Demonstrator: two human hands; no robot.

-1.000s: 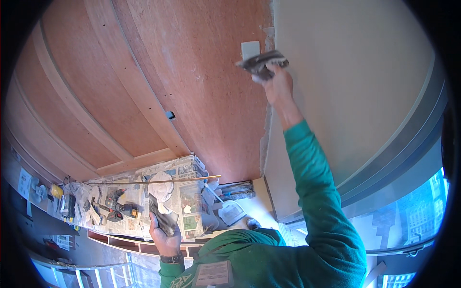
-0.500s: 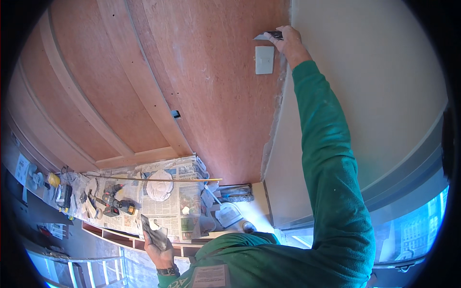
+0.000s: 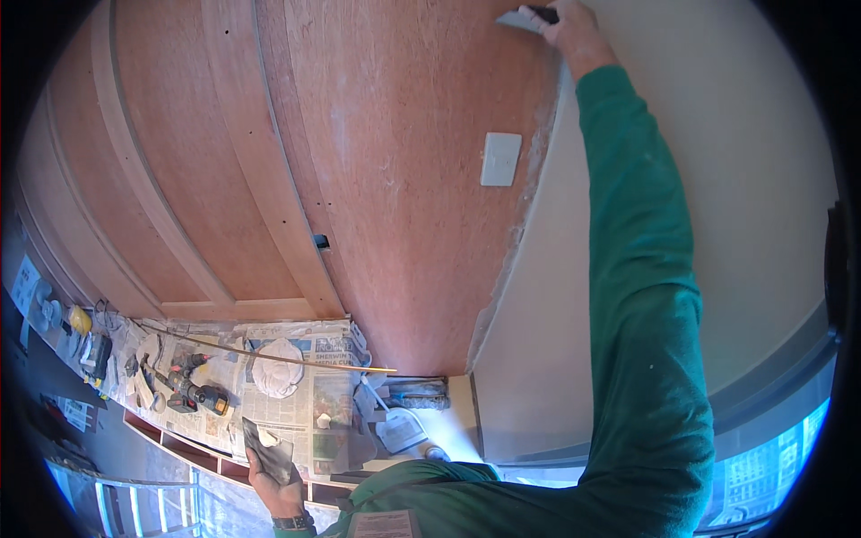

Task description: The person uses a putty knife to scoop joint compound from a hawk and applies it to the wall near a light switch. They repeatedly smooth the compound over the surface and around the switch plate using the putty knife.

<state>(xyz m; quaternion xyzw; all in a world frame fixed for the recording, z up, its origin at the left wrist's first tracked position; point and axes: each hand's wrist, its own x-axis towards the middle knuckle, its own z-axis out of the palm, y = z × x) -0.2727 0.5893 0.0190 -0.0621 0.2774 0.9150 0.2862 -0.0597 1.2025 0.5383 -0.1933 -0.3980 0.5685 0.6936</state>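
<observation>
High at the corner of the wood-panelled wall (image 3: pixel 413 224), my right hand (image 3: pixel 578 40) is closed around the dark handle of a putty knife (image 3: pixel 520 20). Its blade lies at or close to the panel; whether it touches, I cannot tell. A whitish strip of filler (image 3: pixel 529 193) runs down the seam where the panel meets the pale wall (image 3: pixel 717 161). Below the knife sits a white switch plate (image 3: pixel 501 160). Low on the left, my left hand (image 3: pixel 278 493) grips a flat grey metal plate (image 3: pixel 276 459) carrying a small lump of white putty (image 3: pixel 268 438).
Newspaper (image 3: pixel 309 421) covers a bench below the panel, holding cordless drills (image 3: pixel 202 394), a crumpled white cloth (image 3: pixel 278 366) and a long thin strip (image 3: pixel 323 365). A white dustpan-like piece (image 3: pixel 401 430) lies beyond. A ladder (image 3: pixel 148 502) stands lower left.
My right hand has moved higher along the corner with the putty knife, farther above the switch plate. The whole view has shifted; my left hand still holds the metal plate.
</observation>
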